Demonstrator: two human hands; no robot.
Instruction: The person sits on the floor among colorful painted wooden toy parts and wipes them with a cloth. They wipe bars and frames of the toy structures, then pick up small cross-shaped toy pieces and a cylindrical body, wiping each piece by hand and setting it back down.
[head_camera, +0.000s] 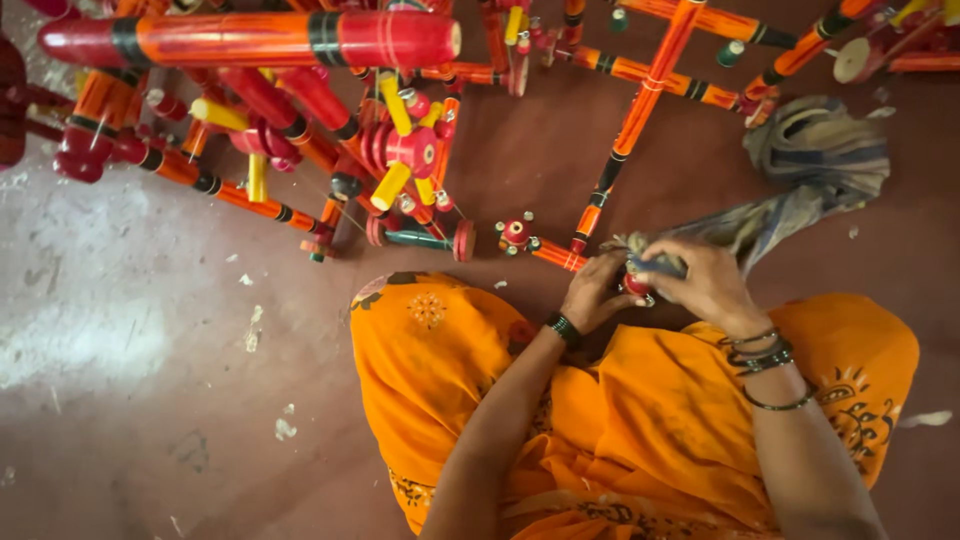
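- a small red wooden piece (637, 285) sits between both hands, just above the orange lap.
- left hand (592, 292) closes its grip on it, steadying.
- right hand (703, 283) pinches a grey cloth (800, 170) against it, seemingly for rubbing.
- painted wooden frames (640, 110) lie on the floor (150, 400) nearby.

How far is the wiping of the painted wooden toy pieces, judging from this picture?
Done: cannot tell; the red and orange wooden frames on the floor all look alike. In hand: the left hand holds a small red piece while the right hand presses a grey cloth on it. Left: unclear.
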